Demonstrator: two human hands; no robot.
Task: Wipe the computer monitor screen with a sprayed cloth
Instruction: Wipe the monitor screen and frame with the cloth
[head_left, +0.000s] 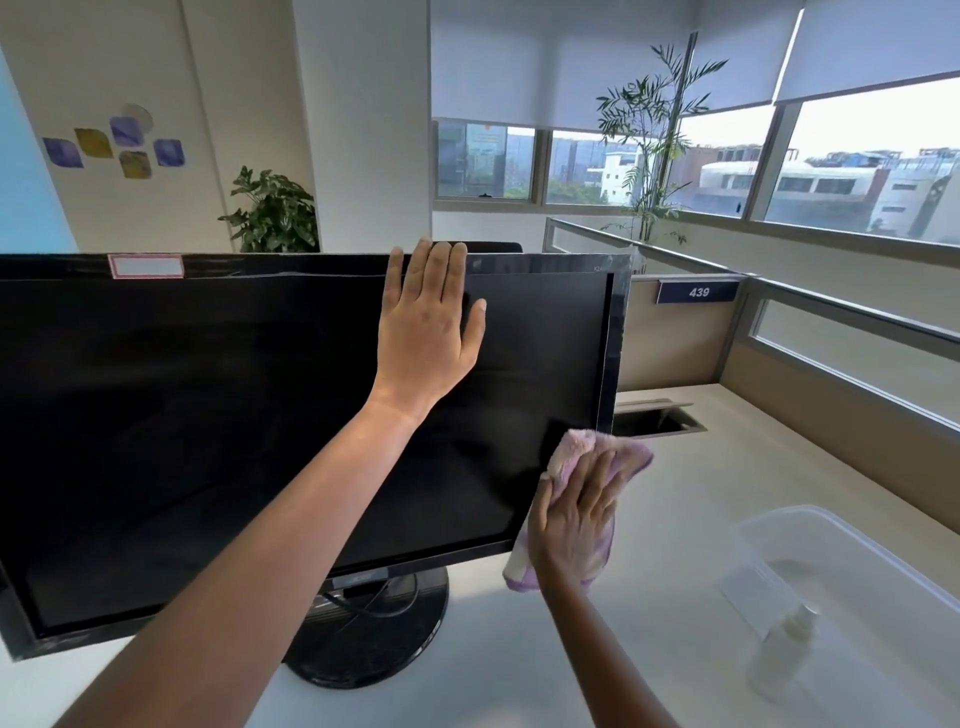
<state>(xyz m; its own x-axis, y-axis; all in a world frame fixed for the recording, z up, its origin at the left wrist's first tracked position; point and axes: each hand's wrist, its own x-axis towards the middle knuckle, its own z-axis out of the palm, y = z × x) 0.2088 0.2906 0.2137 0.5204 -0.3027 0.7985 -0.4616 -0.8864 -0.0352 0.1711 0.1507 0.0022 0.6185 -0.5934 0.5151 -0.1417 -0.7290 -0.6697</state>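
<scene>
A black computer monitor (208, 415) with a dark screen stands on a round black base (374, 639) on the white desk. My left hand (428, 327) lies flat on the upper part of the screen, fingertips reaching over the top bezel. My right hand (576, 514) presses a pink and purple cloth (602, 457) against the screen's lower right corner and right bezel. A small clear spray bottle (784, 649) stands on the desk at the right, apart from both hands.
A clear plastic bin (883, 551) sits on the white desk (701, 493) at the right, just behind the bottle. A cable slot (657, 421) opens in the desk behind the monitor. Low partition walls (831, 374) bound the desk at back and right.
</scene>
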